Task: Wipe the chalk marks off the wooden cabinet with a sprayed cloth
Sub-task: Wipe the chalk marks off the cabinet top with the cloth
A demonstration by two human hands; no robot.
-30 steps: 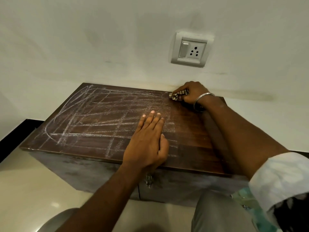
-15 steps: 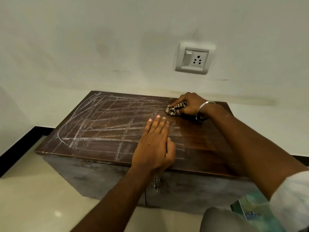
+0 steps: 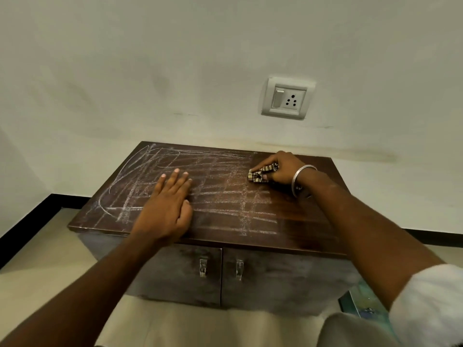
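Two-door cabinet (image 3: 303, 221), top streaked with chalk marks (image 3: 225, 196) | left grip (image 3: 165, 209) flat, fingers straight, near front edge | right grip (image 3: 281, 169) pinching checked cloth (image 3: 260, 173) near back right corner

I work from a single view: a wide-angle camera worn on the person's head, looking forward and down at the cabinet (image 3: 300, 216) from its front side. It sits close. Both forearms enter from the bottom corners, and the left hand (image 3: 166, 211) and the right hand (image 3: 280, 169), which holds a cloth (image 3: 260, 172), land mid-frame on the top. The cabinet fills the centre, with its top seen from above and its two doors (image 3: 185, 271) below that. The upper half takes in the wall (image 3: 150, 71) and a socket (image 3: 288, 98) behind the cabinet. The floor (image 3: 37, 266) shows at the left and along the bottom.
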